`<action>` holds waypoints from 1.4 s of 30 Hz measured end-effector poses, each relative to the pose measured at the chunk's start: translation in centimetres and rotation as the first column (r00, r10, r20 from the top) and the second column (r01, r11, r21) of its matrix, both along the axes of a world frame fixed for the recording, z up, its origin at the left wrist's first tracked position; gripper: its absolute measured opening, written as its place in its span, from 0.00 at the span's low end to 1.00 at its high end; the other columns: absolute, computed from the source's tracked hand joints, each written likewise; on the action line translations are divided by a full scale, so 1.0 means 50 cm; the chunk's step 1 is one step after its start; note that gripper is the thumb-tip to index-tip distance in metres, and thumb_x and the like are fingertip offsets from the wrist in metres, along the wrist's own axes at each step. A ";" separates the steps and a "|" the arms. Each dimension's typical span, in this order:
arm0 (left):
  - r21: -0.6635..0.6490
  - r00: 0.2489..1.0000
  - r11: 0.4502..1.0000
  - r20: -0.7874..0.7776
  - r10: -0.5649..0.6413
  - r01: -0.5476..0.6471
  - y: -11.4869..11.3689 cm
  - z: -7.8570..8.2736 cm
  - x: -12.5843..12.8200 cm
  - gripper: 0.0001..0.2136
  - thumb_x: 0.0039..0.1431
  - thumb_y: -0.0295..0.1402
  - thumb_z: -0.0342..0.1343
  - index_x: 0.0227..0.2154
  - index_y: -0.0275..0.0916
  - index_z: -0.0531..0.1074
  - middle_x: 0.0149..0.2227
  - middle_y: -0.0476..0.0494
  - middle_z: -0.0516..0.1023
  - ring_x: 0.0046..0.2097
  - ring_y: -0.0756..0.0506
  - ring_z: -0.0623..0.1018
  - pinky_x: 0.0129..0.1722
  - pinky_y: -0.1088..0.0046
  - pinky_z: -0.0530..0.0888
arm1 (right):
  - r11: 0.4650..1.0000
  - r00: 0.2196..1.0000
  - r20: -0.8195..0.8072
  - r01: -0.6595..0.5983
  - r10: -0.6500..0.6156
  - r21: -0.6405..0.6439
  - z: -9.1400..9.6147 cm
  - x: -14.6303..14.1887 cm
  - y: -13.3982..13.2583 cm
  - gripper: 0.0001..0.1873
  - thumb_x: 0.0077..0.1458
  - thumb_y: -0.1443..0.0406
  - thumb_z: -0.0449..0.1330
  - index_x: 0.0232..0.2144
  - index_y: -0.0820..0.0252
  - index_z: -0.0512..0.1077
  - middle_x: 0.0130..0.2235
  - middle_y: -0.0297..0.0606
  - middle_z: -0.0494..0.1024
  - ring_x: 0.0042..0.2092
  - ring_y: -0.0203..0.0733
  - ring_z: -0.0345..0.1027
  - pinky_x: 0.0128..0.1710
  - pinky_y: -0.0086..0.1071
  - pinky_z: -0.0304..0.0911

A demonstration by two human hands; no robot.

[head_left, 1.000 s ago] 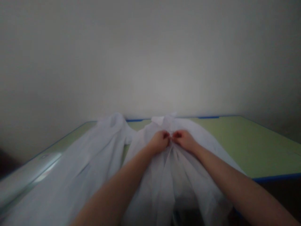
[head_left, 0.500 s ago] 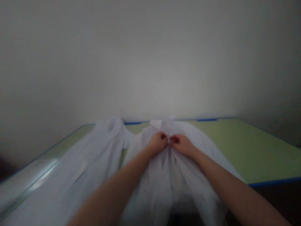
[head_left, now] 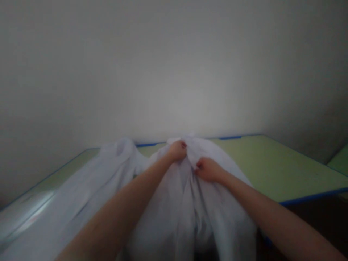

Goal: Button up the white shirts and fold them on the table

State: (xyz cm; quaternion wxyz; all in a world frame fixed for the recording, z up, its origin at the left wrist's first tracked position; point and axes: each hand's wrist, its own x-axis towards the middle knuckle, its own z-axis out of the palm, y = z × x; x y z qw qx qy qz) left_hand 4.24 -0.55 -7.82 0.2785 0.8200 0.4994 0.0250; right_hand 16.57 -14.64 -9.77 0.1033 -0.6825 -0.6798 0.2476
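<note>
A thin white garment (head_left: 168, 203) lies spread over a green table (head_left: 274, 170) with a blue edge, its near part hanging over the front. My left hand (head_left: 177, 150) is closed on the cloth near the garment's top, by the far table edge. My right hand (head_left: 206, 169) pinches the cloth a little nearer and to the right of the middle seam. The two hands are a short way apart. A long white sleeve (head_left: 81, 195) trails off to the left across the table.
A plain pale wall (head_left: 174, 65) rises right behind the table's far edge. Bare green tabletop shows to the right of the garment. The corner of a second green surface (head_left: 338, 161) shows at the far right.
My hands were pinched together at the garment's middle. The left hand has since moved up toward the top and the right hand has come slightly nearer and lower.
</note>
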 end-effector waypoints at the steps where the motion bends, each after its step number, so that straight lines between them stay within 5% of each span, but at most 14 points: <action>1: 0.017 1.000 1.000 0.000 -0.018 0.018 -0.015 0.009 -0.012 0.12 0.48 0.26 0.52 0.38 0.36 0.73 0.35 0.42 0.77 0.37 0.47 0.74 0.39 0.74 0.68 | 1.000 1.000 -0.003 0.004 -0.004 0.021 0.001 0.002 -0.008 0.12 0.50 0.61 0.55 0.22 0.62 0.73 0.26 0.40 0.74 0.29 0.38 0.64 0.29 0.29 0.50; 7: -0.038 0.914 0.923 -0.126 -0.385 0.383 -0.135 0.056 -0.106 0.09 0.47 0.30 0.52 0.31 0.38 0.76 0.31 0.43 0.78 0.32 0.47 0.74 0.35 0.74 0.68 | 0.975 0.999 -0.010 0.034 -0.032 0.218 0.021 0.014 -0.060 0.13 0.49 0.56 0.59 0.24 0.60 0.74 0.33 0.42 0.72 0.39 0.43 0.62 0.40 0.32 0.52; 10: -0.118 0.882 0.897 -0.168 -0.441 0.426 -0.179 0.064 -0.125 0.10 0.46 0.29 0.51 0.28 0.38 0.76 0.28 0.43 0.78 0.29 0.47 0.74 0.31 0.74 0.66 | 0.969 0.999 0.010 0.037 -0.040 0.244 0.030 0.014 -0.075 0.12 0.51 0.58 0.58 0.24 0.60 0.74 0.32 0.42 0.71 0.38 0.43 0.62 0.39 0.33 0.51; 16: -0.126 0.877 0.897 -0.190 -0.440 0.423 -0.221 0.063 -0.112 0.14 0.52 0.35 0.46 0.25 0.36 0.76 0.25 0.42 0.76 0.27 0.48 0.72 0.28 0.74 0.64 | 0.992 0.992 -0.126 0.034 -0.019 0.124 0.039 0.002 -0.108 0.10 0.53 0.62 0.54 0.24 0.61 0.70 0.26 0.36 0.71 0.27 0.34 0.59 0.27 0.29 0.46; 27: -0.038 0.942 0.953 -0.150 -0.302 0.299 -0.288 0.020 -0.101 0.13 0.54 0.36 0.46 0.29 0.39 0.76 0.29 0.42 0.78 0.30 0.47 0.74 0.28 0.74 0.63 | 0.993 0.957 -0.287 0.074 -0.045 0.093 0.028 -0.040 -0.150 0.08 0.52 0.64 0.54 0.26 0.60 0.71 0.27 0.35 0.74 0.29 0.34 0.63 0.27 0.27 0.48; 35: 0.024 0.933 0.952 -0.205 -0.295 0.306 -0.296 0.023 -0.098 0.13 0.54 0.36 0.47 0.30 0.40 0.77 0.29 0.42 0.78 0.32 0.46 0.74 0.30 0.73 0.64 | 0.976 0.910 -0.389 0.193 -0.140 0.101 0.016 -0.064 -0.170 0.09 0.54 0.64 0.53 0.25 0.61 0.69 0.26 0.35 0.73 0.29 0.34 0.63 0.27 0.27 0.49; 42: -0.122 0.946 0.957 -0.162 -0.280 0.262 -0.271 0.022 -0.094 0.14 0.51 0.38 0.51 0.37 0.40 0.76 0.29 0.44 0.78 0.31 0.47 0.75 0.30 0.74 0.65 | 0.963 0.885 -0.416 0.262 -0.211 0.068 0.013 -0.033 -0.179 0.09 0.53 0.63 0.54 0.24 0.61 0.67 0.25 0.34 0.71 0.28 0.35 0.62 0.28 0.27 0.51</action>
